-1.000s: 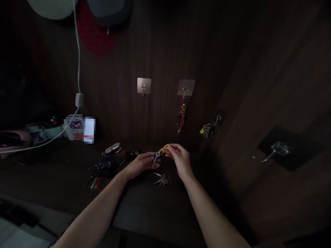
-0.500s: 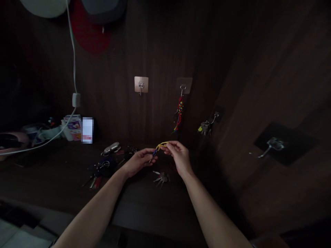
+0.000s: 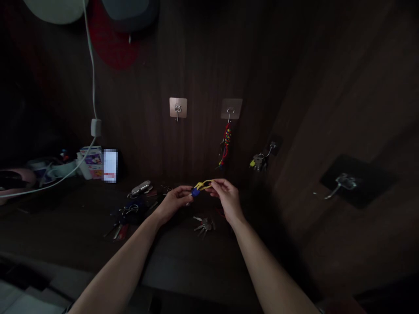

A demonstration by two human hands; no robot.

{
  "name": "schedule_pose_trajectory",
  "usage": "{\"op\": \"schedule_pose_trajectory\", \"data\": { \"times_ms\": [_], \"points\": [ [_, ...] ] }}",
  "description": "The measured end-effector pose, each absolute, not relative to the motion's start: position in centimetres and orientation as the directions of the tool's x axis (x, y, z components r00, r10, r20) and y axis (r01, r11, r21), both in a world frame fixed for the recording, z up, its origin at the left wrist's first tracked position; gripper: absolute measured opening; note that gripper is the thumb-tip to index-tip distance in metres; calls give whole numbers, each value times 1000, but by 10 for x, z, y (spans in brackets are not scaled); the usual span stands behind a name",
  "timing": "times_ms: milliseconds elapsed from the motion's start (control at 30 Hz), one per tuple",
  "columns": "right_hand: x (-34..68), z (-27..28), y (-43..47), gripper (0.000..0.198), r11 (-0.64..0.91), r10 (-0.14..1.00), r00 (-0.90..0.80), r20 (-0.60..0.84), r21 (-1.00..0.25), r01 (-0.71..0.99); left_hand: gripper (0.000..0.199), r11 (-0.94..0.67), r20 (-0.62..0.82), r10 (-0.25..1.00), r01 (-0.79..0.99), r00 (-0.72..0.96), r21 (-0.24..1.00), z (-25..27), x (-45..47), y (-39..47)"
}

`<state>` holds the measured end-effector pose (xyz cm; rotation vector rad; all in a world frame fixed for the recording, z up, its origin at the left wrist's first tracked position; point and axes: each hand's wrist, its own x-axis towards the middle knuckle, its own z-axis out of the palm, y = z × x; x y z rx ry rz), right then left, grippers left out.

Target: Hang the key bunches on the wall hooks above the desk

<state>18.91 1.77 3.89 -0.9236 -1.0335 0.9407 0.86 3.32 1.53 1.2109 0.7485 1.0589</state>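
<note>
My left hand (image 3: 176, 202) pinches a blue-headed key (image 3: 195, 192), its blade mostly hidden by my fingers. A yellow cord loop (image 3: 207, 182) is tied through the key's head. The far end of that loop is pinched in my right hand (image 3: 226, 196), so the cord spans the gap between my hands. Below them a bunch of silver keys (image 3: 205, 224) lies fanned on the dark shelf (image 3: 176, 253). Left of my left hand lie more keys with rings (image 3: 129, 211) and a silver folding tool (image 3: 141, 188).
On the back wall are a bare hook (image 3: 177, 109) and a hook holding a beaded red cord (image 3: 228, 137). Keys (image 3: 258, 162) hang from a hook at the corner, and another hook (image 3: 342, 183) juts from the right wall. Small boxes (image 3: 93, 161) and a white cable (image 3: 94, 78) are at left.
The key has turned in my left hand, so its blue head now shows flat rather than edge-on. The yellow loop has spread a little wider; my right hand is nearly still.
</note>
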Motion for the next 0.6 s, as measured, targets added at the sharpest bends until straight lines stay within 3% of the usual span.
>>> {"op": "schedule_pose_trajectory", "data": {
  "times_ms": [133,367,600],
  "points": [
    [190,41,16,27,333,925,238,296,-933,-135,41,-42,84,942,-132,326,990,13,6,36],
    [196,46,18,25,407,880,261,396,-913,14,31,-287,253,955,288,152,913,0,-2,52],
    [206,82,30,22,491,825,308,474,-871,23,30,-310,249,948,388,200,868,5,-1,45]
  ]
}}
